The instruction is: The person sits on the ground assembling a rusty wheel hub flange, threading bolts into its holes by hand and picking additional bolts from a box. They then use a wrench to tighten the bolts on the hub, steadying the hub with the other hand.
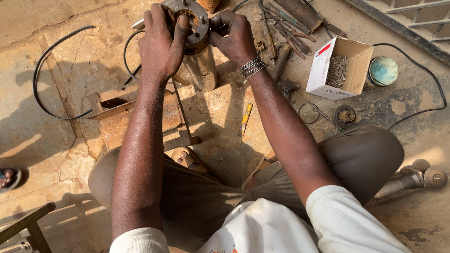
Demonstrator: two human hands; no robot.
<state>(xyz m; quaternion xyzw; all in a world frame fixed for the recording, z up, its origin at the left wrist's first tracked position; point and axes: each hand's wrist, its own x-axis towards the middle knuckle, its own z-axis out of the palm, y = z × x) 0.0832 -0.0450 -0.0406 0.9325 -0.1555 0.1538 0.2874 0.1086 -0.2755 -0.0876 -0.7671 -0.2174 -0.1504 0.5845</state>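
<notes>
Person sits on stained concrete, knees drawn up. Between the feet a yellow-handled tool (246, 119) lies unused. Further out, left hand (161, 42) wraps the round flanged end of an upright metal cylinder (199, 54), thumb curled on the rim; right hand (234, 37) pinches its edge — fingertips closed, contents hidden. Bolts still fitted; disassembly apparently early. Beyond — box of bolts (337, 68), loose tools (286, 26).

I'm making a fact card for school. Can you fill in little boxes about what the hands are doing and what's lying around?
Place: dusty concrete ground
Left hand: grips the round metal flange
Right hand: pinches the flange's rim
Under the flange: upright metal cylinder
Right wrist: metal bracelet
Nearby: open cardboard box of bolts, pile of tools, black cable
</notes>
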